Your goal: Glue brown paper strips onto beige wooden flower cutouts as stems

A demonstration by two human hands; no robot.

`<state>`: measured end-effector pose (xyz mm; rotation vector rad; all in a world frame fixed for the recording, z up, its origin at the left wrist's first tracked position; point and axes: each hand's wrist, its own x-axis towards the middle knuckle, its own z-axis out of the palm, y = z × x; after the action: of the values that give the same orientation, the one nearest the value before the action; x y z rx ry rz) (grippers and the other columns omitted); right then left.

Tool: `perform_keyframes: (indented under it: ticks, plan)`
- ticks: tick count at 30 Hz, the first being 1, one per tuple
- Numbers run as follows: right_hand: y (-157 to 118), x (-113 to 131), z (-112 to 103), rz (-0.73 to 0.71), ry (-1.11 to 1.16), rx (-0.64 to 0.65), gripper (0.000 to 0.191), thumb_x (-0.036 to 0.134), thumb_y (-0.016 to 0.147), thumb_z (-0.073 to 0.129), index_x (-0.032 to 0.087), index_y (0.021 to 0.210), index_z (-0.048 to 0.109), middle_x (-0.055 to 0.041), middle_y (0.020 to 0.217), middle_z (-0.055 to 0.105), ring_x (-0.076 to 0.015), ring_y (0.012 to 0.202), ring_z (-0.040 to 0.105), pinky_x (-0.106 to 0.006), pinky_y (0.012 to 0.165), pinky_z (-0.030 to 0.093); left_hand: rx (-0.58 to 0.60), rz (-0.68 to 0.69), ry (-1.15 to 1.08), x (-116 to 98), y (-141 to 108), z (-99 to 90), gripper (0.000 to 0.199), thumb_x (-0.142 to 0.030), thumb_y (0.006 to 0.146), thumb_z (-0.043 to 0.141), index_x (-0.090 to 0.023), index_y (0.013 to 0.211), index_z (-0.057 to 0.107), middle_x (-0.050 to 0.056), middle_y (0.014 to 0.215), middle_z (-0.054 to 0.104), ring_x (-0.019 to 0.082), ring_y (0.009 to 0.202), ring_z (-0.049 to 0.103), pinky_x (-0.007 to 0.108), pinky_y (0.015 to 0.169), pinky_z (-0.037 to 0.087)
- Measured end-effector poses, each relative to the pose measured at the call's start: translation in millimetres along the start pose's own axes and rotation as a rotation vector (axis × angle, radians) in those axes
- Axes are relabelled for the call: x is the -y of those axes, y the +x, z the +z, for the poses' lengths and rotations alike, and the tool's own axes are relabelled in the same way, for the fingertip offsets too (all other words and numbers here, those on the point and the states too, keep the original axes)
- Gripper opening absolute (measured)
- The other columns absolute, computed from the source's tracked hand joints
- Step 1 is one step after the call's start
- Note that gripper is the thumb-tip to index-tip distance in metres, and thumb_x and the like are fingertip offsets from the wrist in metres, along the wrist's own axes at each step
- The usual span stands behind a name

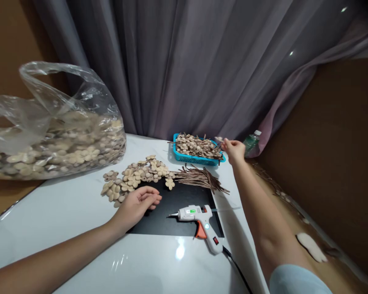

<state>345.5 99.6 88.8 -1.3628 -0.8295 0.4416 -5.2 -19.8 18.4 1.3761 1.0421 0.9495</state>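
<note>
My right hand [234, 151] is raised at the right end of a blue plastic basket [196, 160]. Its fingertips pinch a small pale flower piece [219, 139], which is blurred. Many flower pieces with thin brown stems [198, 145] fill the basket. My left hand [141, 202] hovers by the left side of a black mat [184, 226], fingers loosely curled and nothing visible in them. Just beyond it are loose beige flower pieces [131, 177]. A bundle of brown strips [200, 179] lies right of these. The white glue gun [199, 216] rests on its side across the mat, untouched.
A clear plastic bag [88, 151] full of flower pieces stands at the left. Behind the white table [70, 204] hangs a grey curtain [184, 69]. A green bottle [252, 141] is beyond my right hand. The glue gun's black cord [237, 267] runs off the near edge.
</note>
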Motion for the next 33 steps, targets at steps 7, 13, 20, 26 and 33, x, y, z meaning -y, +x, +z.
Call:
perform_keyframes:
  ticks: [7, 13, 20, 26, 33]
  plan:
    - [-34.7, -8.6, -12.2, 0.180, -0.292, 0.328, 0.028, 0.033, 0.091, 0.053, 0.014, 0.111, 0.056, -0.0076, 0.108, 0.061, -0.0178, 0.089, 0.062, -0.036, 0.076, 0.053, 0.005, 0.478, 0.871, 17.7, 8.9, -16.6, 0.029, -0.032, 0.081, 0.054, -0.021, 0.107, 0.065, 0.012, 0.129, 0.057, 0.036, 0.122, 0.045, 0.055, 0.101, 0.035]
    - [-112.6, 20.7, -62.7, 0.371, -0.577, 0.978, 0.046, 0.053, 0.065, 0.072, 0.010, 0.051, 0.062, -0.0061, 0.047, 0.060, -0.0146, 0.040, 0.053, -0.022, 0.034, 0.035, 0.060, 0.519, 1.182, 35.4, 11.2, -19.0, 0.038, -0.031, 0.090, 0.042, -0.017, 0.117, 0.063, 0.016, 0.132, 0.054, 0.035, 0.121, 0.048, 0.053, 0.099, 0.038]
    - [-196.2, 13.3, -74.0, -0.064, -1.292, 1.256, 0.059, 0.074, 0.064, 0.056, 0.017, 0.049, 0.049, 0.0015, 0.045, 0.043, -0.0091, 0.041, 0.035, -0.025, 0.040, 0.018, -0.030, 0.622, 1.357, 20.5, 16.6, -23.9, 0.033, -0.022, 0.088, 0.042, -0.017, 0.110, 0.067, 0.013, 0.130, 0.056, 0.034, 0.119, 0.048, 0.052, 0.100, 0.037]
    - [-200.5, 1.4, -75.7, -0.068, -1.068, 1.191, 0.040, 0.046, 0.075, 0.058, 0.017, 0.052, 0.042, 0.0045, 0.048, 0.037, -0.0081, 0.047, 0.033, -0.024, 0.043, 0.018, -0.080, 0.446, 1.390, 21.5, 21.0, -28.0, 0.049, -0.033, 0.088, 0.046, -0.014, 0.132, 0.048, 0.020, 0.141, 0.041, 0.039, 0.127, 0.041, 0.051, 0.098, 0.038]
    - [-191.1, -6.7, -75.9, 0.237, -0.353, 1.032, 0.026, 0.038, 0.072, 0.062, 0.016, 0.068, 0.050, 0.0039, 0.057, 0.048, -0.0090, 0.048, 0.046, -0.020, 0.043, 0.031, -0.157, 0.465, 1.188, 2.9, 39.7, -53.6, 0.048, -0.039, 0.090, 0.037, -0.017, 0.131, 0.047, 0.013, 0.143, 0.040, 0.031, 0.130, 0.037, 0.047, 0.107, 0.030]
